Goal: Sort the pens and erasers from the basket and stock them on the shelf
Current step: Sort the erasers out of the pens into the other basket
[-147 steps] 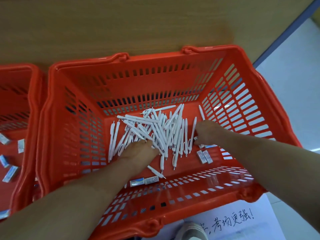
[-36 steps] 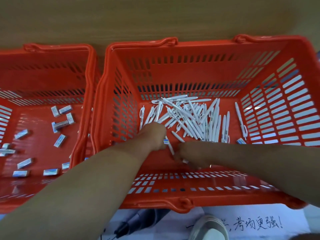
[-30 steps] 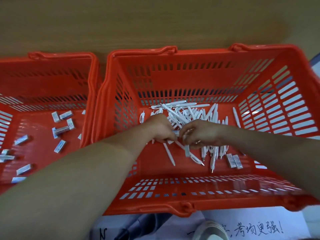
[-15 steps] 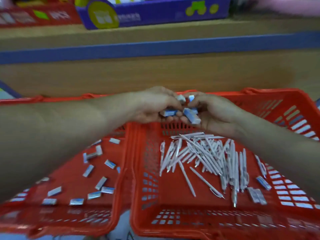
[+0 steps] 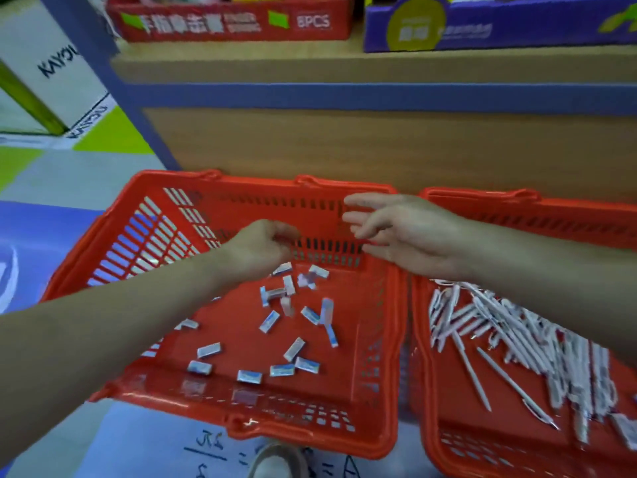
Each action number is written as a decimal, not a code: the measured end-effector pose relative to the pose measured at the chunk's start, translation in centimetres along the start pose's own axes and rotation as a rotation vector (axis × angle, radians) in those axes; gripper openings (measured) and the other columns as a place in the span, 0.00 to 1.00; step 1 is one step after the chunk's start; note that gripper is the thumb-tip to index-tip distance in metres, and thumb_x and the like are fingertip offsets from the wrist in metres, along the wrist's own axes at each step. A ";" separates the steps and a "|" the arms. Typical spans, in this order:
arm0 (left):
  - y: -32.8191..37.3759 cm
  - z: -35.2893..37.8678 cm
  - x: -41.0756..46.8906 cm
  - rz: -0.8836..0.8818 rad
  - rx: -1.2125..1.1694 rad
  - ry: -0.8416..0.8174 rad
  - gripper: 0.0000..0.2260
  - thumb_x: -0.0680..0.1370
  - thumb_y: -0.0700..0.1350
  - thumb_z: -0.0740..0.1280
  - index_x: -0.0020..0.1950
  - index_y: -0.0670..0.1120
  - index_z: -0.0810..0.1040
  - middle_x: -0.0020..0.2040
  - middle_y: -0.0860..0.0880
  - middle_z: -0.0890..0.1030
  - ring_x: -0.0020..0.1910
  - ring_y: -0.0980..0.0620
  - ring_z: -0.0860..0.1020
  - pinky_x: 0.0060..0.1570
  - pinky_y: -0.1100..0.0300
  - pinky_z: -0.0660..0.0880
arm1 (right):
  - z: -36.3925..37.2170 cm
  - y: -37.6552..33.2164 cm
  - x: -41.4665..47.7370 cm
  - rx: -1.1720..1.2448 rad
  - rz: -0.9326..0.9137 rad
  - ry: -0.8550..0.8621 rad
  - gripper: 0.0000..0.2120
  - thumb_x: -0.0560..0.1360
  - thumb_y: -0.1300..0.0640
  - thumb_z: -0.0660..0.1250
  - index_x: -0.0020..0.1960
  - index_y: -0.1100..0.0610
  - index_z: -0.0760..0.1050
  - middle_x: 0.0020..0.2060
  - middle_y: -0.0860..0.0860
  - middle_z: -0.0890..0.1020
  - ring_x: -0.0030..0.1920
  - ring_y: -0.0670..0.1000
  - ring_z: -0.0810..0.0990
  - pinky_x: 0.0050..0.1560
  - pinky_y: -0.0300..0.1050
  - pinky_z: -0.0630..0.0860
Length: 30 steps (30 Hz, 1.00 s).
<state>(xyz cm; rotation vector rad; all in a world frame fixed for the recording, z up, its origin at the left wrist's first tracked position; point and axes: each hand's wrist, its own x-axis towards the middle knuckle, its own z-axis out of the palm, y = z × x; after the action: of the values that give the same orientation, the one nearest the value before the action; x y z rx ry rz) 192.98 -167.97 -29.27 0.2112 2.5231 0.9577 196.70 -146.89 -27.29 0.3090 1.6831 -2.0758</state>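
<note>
Many erasers [image 5: 269, 320] scattered in left basket [image 5: 165, 175], some just below left hand [image 5: 262, 246], fingers curled, grasp unclear; right hand [image 5: 410, 232] splayed, empty, over far rim.

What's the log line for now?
left hand: curled over left basket | right hand: open | erasers: left basket | pens: right basket

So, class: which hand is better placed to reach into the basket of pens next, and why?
Probably the right hand: open, empty, beside the pen basket, its forearm lying across it. The left hand is curled over the eraser basket, farther away.
</note>
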 end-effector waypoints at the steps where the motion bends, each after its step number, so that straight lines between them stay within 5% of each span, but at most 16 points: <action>1: -0.1 -0.1 0.3 0.049 0.034 0.027 0.16 0.74 0.32 0.61 0.58 0.46 0.79 0.46 0.50 0.80 0.40 0.55 0.75 0.39 0.68 0.71 | 0.4 -0.3 -0.7 -0.035 -0.005 0.012 0.24 0.73 0.73 0.59 0.63 0.53 0.74 0.59 0.53 0.78 0.63 0.51 0.75 0.63 0.49 0.71; 7: 6.0 1.3 0.7 0.450 0.071 -0.009 0.13 0.73 0.33 0.63 0.47 0.47 0.83 0.40 0.56 0.80 0.43 0.59 0.78 0.48 0.69 0.72 | -4.5 -2.8 -5.6 -0.126 -0.056 0.101 0.19 0.64 0.63 0.67 0.55 0.57 0.79 0.46 0.56 0.85 0.43 0.50 0.84 0.40 0.40 0.80; 10: 10.9 3.5 0.7 0.608 0.120 -0.146 0.12 0.73 0.33 0.62 0.46 0.46 0.83 0.38 0.56 0.80 0.35 0.64 0.76 0.41 0.70 0.71 | -9.5 -2.4 -9.1 -0.152 -0.024 0.314 0.12 0.68 0.66 0.66 0.50 0.58 0.79 0.37 0.55 0.83 0.32 0.47 0.81 0.32 0.37 0.78; 13: 15.6 7.0 1.0 0.735 0.236 -0.258 0.12 0.73 0.35 0.63 0.48 0.47 0.83 0.41 0.55 0.81 0.39 0.61 0.76 0.44 0.70 0.70 | -15.2 0.6 -12.7 -0.227 0.090 0.553 0.09 0.75 0.70 0.62 0.46 0.58 0.77 0.31 0.55 0.81 0.28 0.47 0.79 0.31 0.39 0.78; 18: 19.5 15.7 2.0 0.934 0.641 -0.426 0.12 0.74 0.41 0.62 0.53 0.51 0.81 0.50 0.52 0.82 0.50 0.53 0.78 0.47 0.65 0.69 | -23.9 8.5 -17.9 -0.434 0.413 0.643 0.08 0.76 0.68 0.59 0.46 0.58 0.74 0.39 0.60 0.75 0.33 0.50 0.73 0.37 0.41 0.70; 22: 18.7 25.1 3.5 1.065 1.011 -0.536 0.11 0.72 0.42 0.61 0.52 0.48 0.78 0.49 0.46 0.80 0.51 0.44 0.78 0.46 0.53 0.75 | -28.0 12.3 -19.6 -0.504 0.622 0.541 0.08 0.77 0.61 0.62 0.56 0.56 0.72 0.48 0.57 0.77 0.45 0.54 0.78 0.48 0.52 0.78; 25: 17.4 31.7 2.2 1.160 1.016 -0.595 0.13 0.74 0.41 0.61 0.57 0.48 0.76 0.51 0.46 0.78 0.53 0.43 0.76 0.46 0.52 0.76 | -29.2 14.5 -19.1 -0.724 0.718 0.438 0.10 0.76 0.60 0.62 0.57 0.58 0.72 0.48 0.57 0.78 0.45 0.56 0.79 0.53 0.58 0.80; 30: 16.4 40.1 -1.6 1.265 0.890 -0.701 0.17 0.81 0.45 0.54 0.70 0.50 0.66 0.67 0.45 0.70 0.64 0.43 0.68 0.53 0.49 0.73 | -29.9 18.0 -18.3 -1.270 0.580 0.215 0.19 0.78 0.62 0.60 0.68 0.62 0.67 0.62 0.60 0.76 0.61 0.59 0.76 0.54 0.43 0.68</action>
<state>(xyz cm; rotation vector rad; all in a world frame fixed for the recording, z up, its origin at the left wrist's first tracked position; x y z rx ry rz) 212.13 -132.22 -44.61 2.0984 1.7536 -0.0924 218.08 -117.11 -41.76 0.4900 2.2904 -0.3732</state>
